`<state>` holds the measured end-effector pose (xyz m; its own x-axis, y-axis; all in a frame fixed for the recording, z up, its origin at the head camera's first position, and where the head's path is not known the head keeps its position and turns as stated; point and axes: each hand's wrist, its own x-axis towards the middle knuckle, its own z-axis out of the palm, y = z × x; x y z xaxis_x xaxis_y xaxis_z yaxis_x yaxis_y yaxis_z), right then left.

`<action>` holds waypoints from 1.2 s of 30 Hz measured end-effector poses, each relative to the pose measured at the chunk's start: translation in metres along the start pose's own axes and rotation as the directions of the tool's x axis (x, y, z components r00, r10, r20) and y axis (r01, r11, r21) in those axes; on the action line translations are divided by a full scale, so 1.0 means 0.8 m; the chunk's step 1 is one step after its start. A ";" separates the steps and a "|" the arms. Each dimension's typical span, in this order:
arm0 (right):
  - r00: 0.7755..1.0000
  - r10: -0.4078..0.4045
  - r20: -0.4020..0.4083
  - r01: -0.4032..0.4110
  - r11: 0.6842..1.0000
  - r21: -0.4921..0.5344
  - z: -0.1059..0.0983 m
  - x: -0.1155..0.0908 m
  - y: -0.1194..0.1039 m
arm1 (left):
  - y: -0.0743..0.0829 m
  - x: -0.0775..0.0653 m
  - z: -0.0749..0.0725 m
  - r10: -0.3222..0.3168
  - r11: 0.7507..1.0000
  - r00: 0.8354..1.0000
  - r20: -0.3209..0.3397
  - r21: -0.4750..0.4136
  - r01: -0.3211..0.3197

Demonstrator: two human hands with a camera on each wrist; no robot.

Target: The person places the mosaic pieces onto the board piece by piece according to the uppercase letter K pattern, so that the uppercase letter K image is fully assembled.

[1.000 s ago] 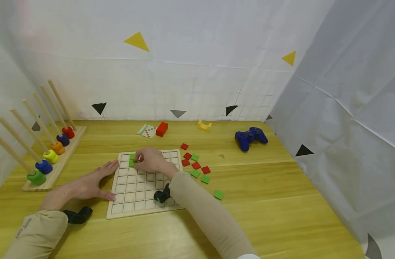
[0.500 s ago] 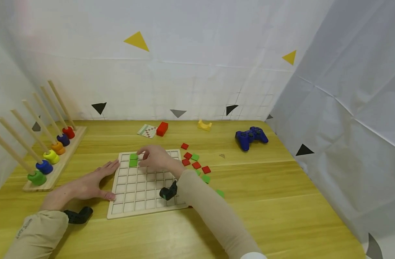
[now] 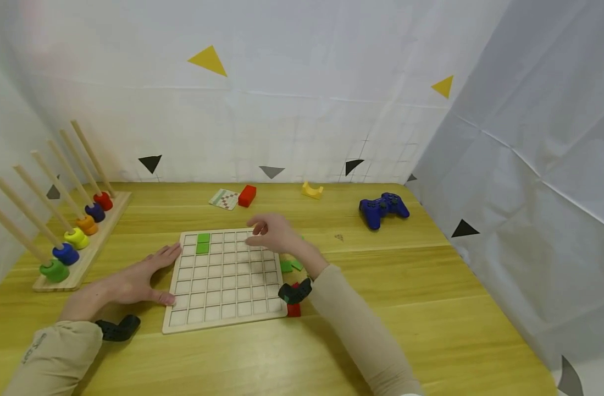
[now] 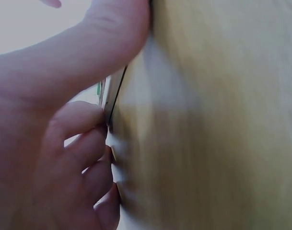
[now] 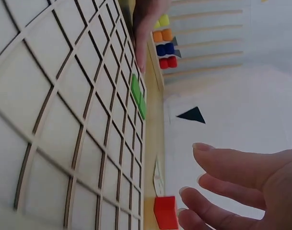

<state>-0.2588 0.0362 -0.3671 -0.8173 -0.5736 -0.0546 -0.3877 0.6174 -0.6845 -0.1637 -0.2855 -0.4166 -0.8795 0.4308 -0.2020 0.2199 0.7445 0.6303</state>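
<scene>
A pale wooden grid board [image 3: 222, 280] lies flat on the table, with two green square tiles [image 3: 203, 243] side by side in cells near its far left corner. My left hand [image 3: 136, 281] rests at the board's left edge, fingers spread, fingertips and thumb touching it. Above the board's far right part hovers my right hand [image 3: 277, 234], its fingers loosely bent with nothing between them, as the right wrist view also shows. Loose green tiles [image 3: 287, 266] and red tiles [image 3: 294, 309] lie right of the board, partly hidden by the right forearm.
On the left stands a wooden peg rack [image 3: 79, 264] with coloured beads. At the back are a patterned card [image 3: 225, 199], a red block [image 3: 247, 196] and a yellow arch-shaped piece [image 3: 312, 191]. A blue game controller [image 3: 383, 208] sits at the back right.
My right hand has let go of the green tile beside the other one and moved right across the board. The left hand has stayed at the board's edge.
</scene>
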 end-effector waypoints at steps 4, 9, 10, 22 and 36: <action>0.999 0.021 -0.037 -0.019 0.999 0.042 -0.011 -0.016 0.015 | 0.000 0.000 0.000 -0.001 1.000 1.000 0.000 0.005 0.001; 0.997 0.039 -0.069 -0.035 0.998 0.050 -0.023 -0.030 0.030 | 0.000 -0.002 0.000 0.002 1.000 1.000 0.000 0.008 -0.002; 0.996 0.045 -0.077 -0.041 0.998 0.049 -0.025 -0.032 0.033 | 0.000 -0.002 0.000 0.003 1.000 1.000 0.000 0.008 -0.003; 0.979 0.148 -0.142 -0.146 0.989 0.023 -0.046 -0.040 0.067 | 0.002 -0.002 -0.001 0.003 1.000 1.000 0.003 0.017 -0.003; 0.968 0.221 -0.119 -0.230 0.970 -0.074 -0.055 -0.035 0.106 | 0.004 -0.003 -0.001 0.014 1.000 1.000 -0.005 0.015 -0.014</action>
<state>-0.2874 0.1282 -0.3914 -0.9275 -0.3548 -0.1173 -0.2193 0.7710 -0.5979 -0.1612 -0.2847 -0.4132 -0.8786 0.4386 -0.1890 0.2385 0.7458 0.6220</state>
